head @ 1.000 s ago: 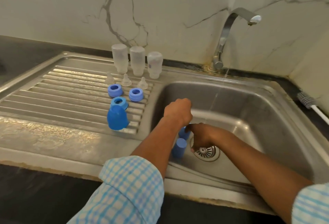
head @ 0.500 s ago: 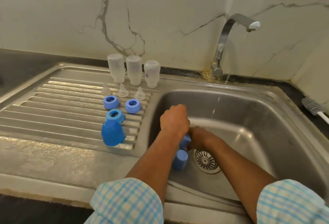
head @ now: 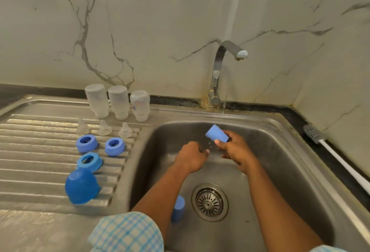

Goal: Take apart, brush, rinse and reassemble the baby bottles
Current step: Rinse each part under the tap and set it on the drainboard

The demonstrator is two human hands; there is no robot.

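Under the tap [head: 228, 48], right hand [head: 237, 151] fingers clamp a blue cap [head: 216, 133]; left hand [head: 190, 157] fingers hidden, unclear; its forearm [head: 160, 193] half-covers a second cap [head: 178, 208]

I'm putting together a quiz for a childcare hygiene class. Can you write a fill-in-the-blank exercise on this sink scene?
1. The right hand holds a blue cap in the thin stream from the ____.
2. ____ clear bottles stand upside down at the back of the drainboard.
3. The bottle brush lies to the ____ of the sink.
4. A second cap sits in the sink beside the ____.

Missing words: tap; three; right; drain.
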